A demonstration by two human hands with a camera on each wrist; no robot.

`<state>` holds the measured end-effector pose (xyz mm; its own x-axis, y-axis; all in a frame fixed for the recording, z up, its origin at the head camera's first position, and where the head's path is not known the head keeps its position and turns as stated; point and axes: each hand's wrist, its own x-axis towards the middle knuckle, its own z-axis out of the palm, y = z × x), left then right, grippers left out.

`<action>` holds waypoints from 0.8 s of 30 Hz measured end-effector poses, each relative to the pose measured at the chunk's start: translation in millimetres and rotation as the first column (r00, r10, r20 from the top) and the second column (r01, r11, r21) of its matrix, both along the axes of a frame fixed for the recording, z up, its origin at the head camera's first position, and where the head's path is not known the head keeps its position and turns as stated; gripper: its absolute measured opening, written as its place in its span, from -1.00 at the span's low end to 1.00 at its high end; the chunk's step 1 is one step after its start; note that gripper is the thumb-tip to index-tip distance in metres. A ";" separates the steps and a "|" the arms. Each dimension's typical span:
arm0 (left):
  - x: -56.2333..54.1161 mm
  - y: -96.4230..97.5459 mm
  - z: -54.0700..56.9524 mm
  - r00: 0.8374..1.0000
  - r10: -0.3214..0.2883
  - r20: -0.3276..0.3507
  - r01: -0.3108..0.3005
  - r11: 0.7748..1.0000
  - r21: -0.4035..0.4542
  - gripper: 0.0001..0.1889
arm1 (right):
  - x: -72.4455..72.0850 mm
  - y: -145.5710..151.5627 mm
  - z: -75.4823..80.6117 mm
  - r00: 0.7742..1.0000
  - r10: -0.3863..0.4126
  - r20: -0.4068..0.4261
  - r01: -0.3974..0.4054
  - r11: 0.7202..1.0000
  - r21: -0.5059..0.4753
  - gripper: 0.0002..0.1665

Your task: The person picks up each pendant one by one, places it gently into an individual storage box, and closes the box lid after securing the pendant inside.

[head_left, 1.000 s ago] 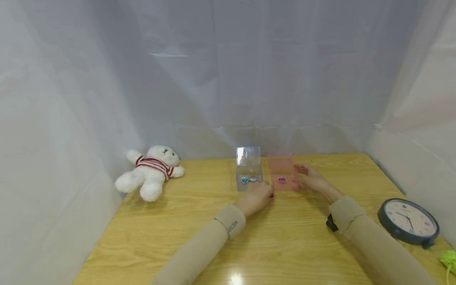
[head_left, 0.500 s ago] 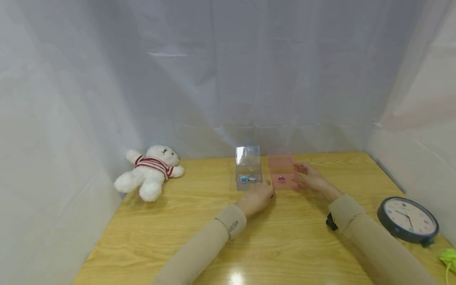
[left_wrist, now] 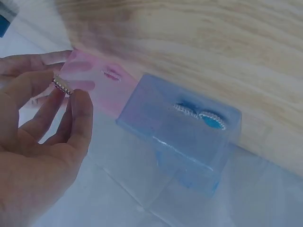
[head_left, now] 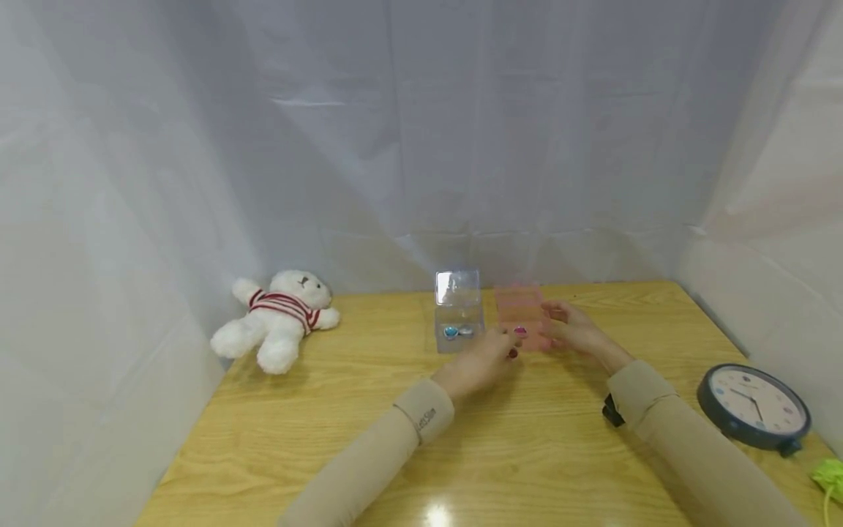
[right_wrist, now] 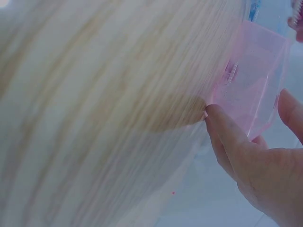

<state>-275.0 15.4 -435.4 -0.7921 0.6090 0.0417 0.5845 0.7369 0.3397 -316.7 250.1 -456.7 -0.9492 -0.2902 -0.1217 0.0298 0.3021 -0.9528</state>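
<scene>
My left hand (head_left: 479,360) pinches a small gem ornament (left_wrist: 61,85) between thumb and fingertips. It has a beaded silvery rim and looks dark red in the head view. This hand is just in front of the pink see-through box (head_left: 516,311), which stands with its lid up and holds a magenta gem (head_left: 520,331). With thumb and fingers astride the box's right end, my right hand (head_left: 579,335) holds it. Close by on the left, a bluish clear box (left_wrist: 161,127), lid raised, contains a turquoise gem (head_left: 451,332) and a pale one (head_left: 466,331).
A white plush bear (head_left: 279,315) in a striped red top lies on the left of the wooden table (head_left: 316,417). At the right lie a round clock (head_left: 755,406) and a yellow-green item (head_left: 831,477). Pale sheeting (head_left: 395,146) hangs behind and along both sides.
My left hand has moved a little right and toward the pink box, carrying the dark red gem with it. My right hand stays at the pink box's right end.
</scene>
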 end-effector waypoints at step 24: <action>-35.6 29.9 14.5 1.000 0.018 -0.012 -0.016 0.992 0.128 -0.78 | -0.2 3.8 3.0 0.999 0.039 0.029 -0.039 0.999 0.012 -0.15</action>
